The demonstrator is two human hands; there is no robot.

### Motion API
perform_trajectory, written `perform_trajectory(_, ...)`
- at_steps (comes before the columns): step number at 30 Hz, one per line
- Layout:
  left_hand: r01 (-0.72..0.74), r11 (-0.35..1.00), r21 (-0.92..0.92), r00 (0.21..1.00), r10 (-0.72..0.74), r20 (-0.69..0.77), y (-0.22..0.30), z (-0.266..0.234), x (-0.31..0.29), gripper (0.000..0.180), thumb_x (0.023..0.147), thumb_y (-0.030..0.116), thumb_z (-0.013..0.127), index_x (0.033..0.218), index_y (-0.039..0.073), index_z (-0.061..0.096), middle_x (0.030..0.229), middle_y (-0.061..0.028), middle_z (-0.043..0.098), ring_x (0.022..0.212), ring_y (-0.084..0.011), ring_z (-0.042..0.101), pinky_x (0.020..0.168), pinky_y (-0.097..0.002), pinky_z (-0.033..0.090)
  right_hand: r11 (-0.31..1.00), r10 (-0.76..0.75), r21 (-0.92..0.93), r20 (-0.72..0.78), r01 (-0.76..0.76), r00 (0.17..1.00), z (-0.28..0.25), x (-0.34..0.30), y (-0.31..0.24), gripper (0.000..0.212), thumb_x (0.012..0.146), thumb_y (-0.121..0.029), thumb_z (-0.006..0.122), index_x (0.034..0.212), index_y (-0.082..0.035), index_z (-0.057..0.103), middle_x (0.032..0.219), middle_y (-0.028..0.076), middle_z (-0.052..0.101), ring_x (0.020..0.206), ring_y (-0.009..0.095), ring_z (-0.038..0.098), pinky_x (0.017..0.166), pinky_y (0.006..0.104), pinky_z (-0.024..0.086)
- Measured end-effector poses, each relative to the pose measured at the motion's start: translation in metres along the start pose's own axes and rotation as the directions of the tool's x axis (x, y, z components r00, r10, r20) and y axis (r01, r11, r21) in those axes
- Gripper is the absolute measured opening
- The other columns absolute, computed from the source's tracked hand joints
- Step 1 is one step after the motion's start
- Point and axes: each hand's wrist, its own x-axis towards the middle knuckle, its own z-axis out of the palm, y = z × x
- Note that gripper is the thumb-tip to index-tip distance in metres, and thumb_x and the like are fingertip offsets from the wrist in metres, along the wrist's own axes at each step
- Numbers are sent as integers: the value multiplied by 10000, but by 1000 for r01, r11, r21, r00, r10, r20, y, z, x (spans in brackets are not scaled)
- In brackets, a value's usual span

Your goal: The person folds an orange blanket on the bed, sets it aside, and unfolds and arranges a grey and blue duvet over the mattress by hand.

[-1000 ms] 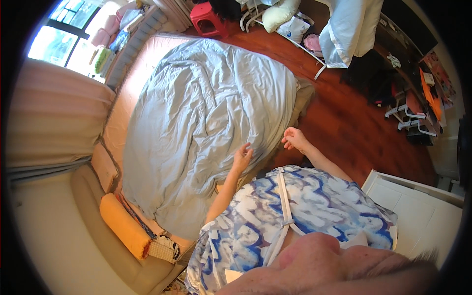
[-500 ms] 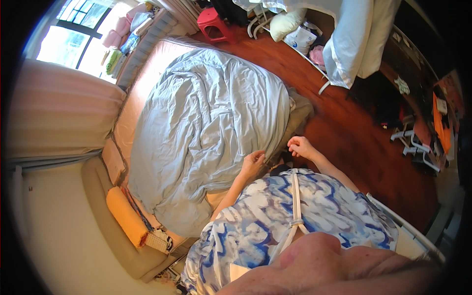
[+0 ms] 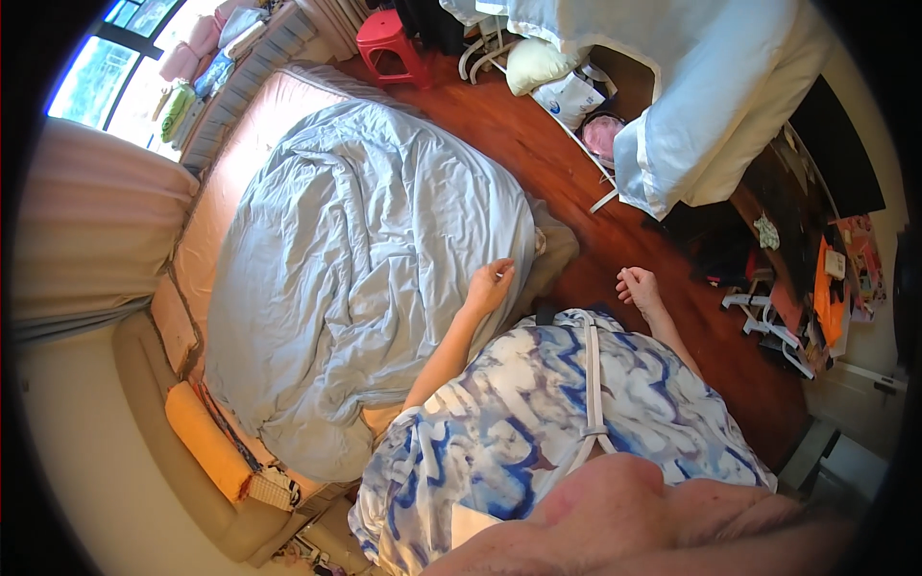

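My left hand [image 3: 491, 285] is raised above the near right part of a grey-blue quilt [image 3: 355, 240], its fingers half curled and loosely apart. No held thing shows in it. Over the wooden floor, to the right of the bed, hangs my right hand [image 3: 638, 287], also half curled, with nothing seen between its fingers. The quilt lies wrinkled and spread across most of the bed, over a pink sheet [image 3: 197, 235] that shows along the left and far sides. Brownish-grey cloth [image 3: 552, 252] hangs at the bed's right edge.
An orange bolster [image 3: 206, 442] rests by the beige headboard [image 3: 144, 384]. A red stool [image 3: 392, 46] stands beyond the bed's far end. White cloth [image 3: 711, 106] drapes over a rack at upper right, near a pale pillow [image 3: 540, 65]. Folded textiles fill the windowsill.
My hands have moved apart, the right one out over the floor, the left one up over the quilt's edge. The view has shifted right. The quilt looks unchanged.
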Motion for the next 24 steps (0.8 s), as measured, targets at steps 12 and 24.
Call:
perform_trajectory(12, 292, 934, -206, 901, -341, -269, 39, 76, 71, 290, 844, 210, 582, 1049, 8, 618, 739, -118, 646, 646, -156, 626, 603, -288, 484, 951, -159, -160, 485, 265, 860, -70, 169, -77, 213, 877, -210, 515, 888, -26, 622, 690, 54, 617, 525, 113, 589, 444, 241, 462)
perform_trajectory(24, 347, 899, -266, 710, -437, -553, 133, 151, 62, 292, 846, 177, 590, 1095, 25, 586, 753, -102, 638, 650, -157, 598, 632, -285, 483, 860, -94, -327, 653, 392, 751, -91, 270, -136, 221, 894, -209, 478, 876, -33, 610, 667, 54, 613, 490, 106, 572, 418, 231, 450)
